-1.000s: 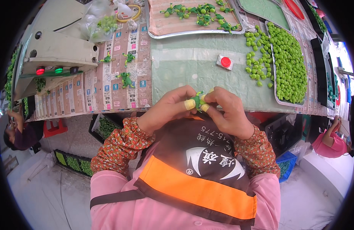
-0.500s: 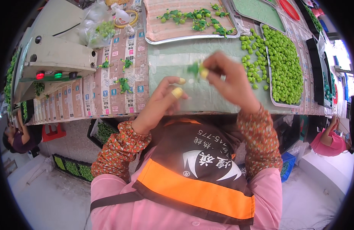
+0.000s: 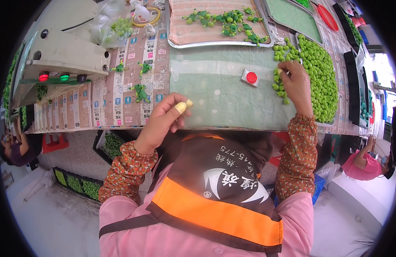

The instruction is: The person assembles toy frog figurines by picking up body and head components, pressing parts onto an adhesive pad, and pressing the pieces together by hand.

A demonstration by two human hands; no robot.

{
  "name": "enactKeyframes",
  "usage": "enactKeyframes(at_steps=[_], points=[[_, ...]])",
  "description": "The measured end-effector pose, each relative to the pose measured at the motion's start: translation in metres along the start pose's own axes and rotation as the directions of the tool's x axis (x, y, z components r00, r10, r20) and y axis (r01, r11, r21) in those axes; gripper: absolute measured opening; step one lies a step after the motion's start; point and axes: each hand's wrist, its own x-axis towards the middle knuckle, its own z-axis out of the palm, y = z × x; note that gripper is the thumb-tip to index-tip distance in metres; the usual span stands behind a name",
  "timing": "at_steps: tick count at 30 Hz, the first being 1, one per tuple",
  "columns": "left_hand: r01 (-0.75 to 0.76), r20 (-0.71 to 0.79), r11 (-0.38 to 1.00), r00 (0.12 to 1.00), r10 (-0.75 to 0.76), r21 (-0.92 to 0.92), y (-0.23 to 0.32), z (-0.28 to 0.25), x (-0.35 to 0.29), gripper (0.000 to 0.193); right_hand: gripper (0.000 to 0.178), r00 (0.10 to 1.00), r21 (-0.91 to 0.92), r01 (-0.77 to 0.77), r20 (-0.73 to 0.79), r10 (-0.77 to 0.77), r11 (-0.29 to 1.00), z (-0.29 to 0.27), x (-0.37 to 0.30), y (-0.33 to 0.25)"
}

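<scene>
My left hand [image 3: 165, 119] is just over the front of the pale green work sheet [image 3: 206, 103]. Its thumb and forefinger, both in yellow finger covers, are pinched together, and anything between them is too small to see. At the right, my right hand [image 3: 297, 83] reaches down among loose round green pieces [image 3: 285, 94] beside a heaped tray. Its fingertips are drawn together at these pieces; whether one is gripped is hidden. A round red button on a small pale base [image 3: 251, 77] sits on the sheet between the hands.
A metal tray [image 3: 219, 44] with several small green figures lies at the back. Round green pieces [image 3: 318, 81] fill the right tray. A pale machine [image 3: 65, 64] with coloured buttons stands left, with green figures [image 3: 140, 93] near it. A plastic bag [image 3: 110, 25] lies behind.
My right hand has moved from the middle to the loose green pieces at the right, and the green figure it held is out of it. The red button is uncovered. My left fingers have closed.
</scene>
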Motion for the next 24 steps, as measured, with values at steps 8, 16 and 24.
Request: enactKeyframes(at_steps=[8,16,24], points=[[-0.191,-0.224,0.981,0.955,0.194,0.035,0.018,-0.031,0.003,0.018,0.019,0.993,-0.22,0.114,0.026,-0.111,0.969,0.006,-0.002,-0.004],[-0.343,-0.4,0.753,0.684,0.61,0.562,0.034,-0.077,0.012,0.013,0.025,0.989,-0.28,0.144,0.056,-0.133,0.949,0.013,0.004,-0.006],[0.19,-0.073,-0.069,0.652,0.755,0.979,0.049,-0.074,0.039,0.029,0.032,0.991,0.12,0.11,-0.088,-0.1,0.987,0.013,-0.022,-0.009]])
